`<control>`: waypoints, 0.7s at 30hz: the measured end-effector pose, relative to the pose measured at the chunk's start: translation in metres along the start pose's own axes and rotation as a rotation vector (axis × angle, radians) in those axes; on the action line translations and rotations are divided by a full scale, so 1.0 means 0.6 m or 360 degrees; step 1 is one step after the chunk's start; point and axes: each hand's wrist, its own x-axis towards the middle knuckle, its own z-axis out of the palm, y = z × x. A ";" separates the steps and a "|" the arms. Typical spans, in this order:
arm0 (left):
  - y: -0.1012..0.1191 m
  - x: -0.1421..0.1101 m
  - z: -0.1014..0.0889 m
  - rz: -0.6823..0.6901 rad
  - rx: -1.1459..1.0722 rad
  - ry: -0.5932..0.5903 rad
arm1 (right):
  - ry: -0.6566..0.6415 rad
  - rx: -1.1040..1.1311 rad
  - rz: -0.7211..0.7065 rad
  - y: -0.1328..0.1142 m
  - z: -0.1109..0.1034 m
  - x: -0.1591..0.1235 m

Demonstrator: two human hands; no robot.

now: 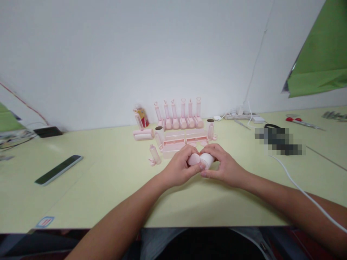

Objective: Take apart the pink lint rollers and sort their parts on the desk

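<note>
Above the front part of the table, my left hand point(184, 164) is closed around a pink part with a rounded end point(194, 159). My right hand point(223, 164) grips a white lint roller refill roll point(207, 160), and the two pieces meet between my hands. The left thumb also touches the white roll. Just behind my hands are pink open trays point(173, 145), partly covered by my fingers. A clear pink handle point(155, 154) lies to the left of them. Two more rolls with brown cores, one on the left point(159, 133) and one on the right point(210, 125), stand upright beside the trays.
Several pink lint rollers point(183, 122) with upright handles line the wall. Another roller point(143, 134) lies left of them, before a red-yellow can point(142, 116). A phone point(59, 169) rests at left. Red-handled scissors point(302, 122), a power strip point(240, 116) and a white cable point(295, 184) are at right.
</note>
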 end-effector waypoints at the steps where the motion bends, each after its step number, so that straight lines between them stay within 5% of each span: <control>1: 0.000 0.000 0.001 0.0015 0.0002 0.0002 | 0.0007 -0.0015 -0.0017 -0.002 -0.002 0.000; 21: -0.010 -0.004 0.015 0.0264 -0.0024 0.0217 | 0.0039 -0.0157 -0.0039 -0.028 -0.015 -0.002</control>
